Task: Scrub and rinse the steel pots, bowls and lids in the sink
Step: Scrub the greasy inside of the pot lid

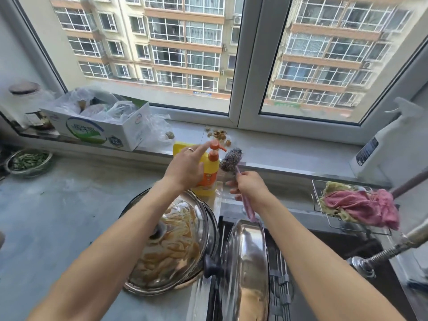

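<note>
My left hand (187, 165) reaches over the yellow dish-soap bottle (209, 174), its straight fingers on the orange pump head (216, 145). My right hand (249, 185) grips the pink handle of a scrub brush; the brush's steel-wool head (229, 159) is held up under the pump's spout. A large steel lid (245, 269) leans on its edge in the dark sink (361, 246). On the counter to the left sits a steel pot under a glass lid (171, 242), with yellowish food inside.
A wire rack (324, 205) with pink and green cloths hangs at the sink's back right. The faucet (389, 249) juts in from the right. A white spray bottle (384, 144) and a cardboard box (102, 126) stand on the sill. A bowl of greens (29, 162) sits far left.
</note>
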Demonstrator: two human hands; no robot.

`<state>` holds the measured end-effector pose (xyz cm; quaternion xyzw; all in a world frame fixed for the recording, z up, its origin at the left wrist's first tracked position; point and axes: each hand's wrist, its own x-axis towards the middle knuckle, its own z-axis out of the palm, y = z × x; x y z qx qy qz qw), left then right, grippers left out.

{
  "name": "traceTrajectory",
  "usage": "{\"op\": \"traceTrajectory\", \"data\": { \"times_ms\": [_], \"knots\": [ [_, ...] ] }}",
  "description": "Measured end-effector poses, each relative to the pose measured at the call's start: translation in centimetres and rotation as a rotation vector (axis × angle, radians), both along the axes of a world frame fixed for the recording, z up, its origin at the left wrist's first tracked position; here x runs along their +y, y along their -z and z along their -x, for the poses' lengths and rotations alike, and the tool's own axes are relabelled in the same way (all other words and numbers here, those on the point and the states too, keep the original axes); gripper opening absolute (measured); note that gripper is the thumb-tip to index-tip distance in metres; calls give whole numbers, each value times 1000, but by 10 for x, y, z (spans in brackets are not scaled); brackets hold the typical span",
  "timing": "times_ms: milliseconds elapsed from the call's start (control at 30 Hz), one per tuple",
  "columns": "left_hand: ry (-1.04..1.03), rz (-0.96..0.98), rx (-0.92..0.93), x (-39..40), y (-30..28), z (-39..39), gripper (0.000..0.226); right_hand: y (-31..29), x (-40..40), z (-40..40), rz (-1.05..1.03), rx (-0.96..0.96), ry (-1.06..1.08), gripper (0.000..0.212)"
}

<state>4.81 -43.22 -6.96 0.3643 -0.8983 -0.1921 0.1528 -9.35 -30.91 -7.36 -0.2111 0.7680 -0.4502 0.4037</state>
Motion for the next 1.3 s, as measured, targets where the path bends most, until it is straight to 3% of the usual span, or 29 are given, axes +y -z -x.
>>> {"op": "traceTrajectory", "data": {
  "times_ms": [167, 300, 600, 1133, 1300],
  "knots": [
    [58, 22, -116, -16, 15, 23, 82, 22, -25, -9, 53, -243, 104, 22],
    [17, -53, -2, -16, 23, 28, 87, 35, -36, -13, 90, -375, 178, 19],
    [-16, -194, 204, -4, 26, 32, 79, 43, -44, -8, 54, -373, 165, 27],
    [-42, -248, 149, -2, 20, 31, 78, 28, -40, -7, 80, -408, 264, 18],
    [-157, -166, 424, 22, 17, 3, 52, 8, -17, -9, 115, -467, 334, 17]
  ]
}}
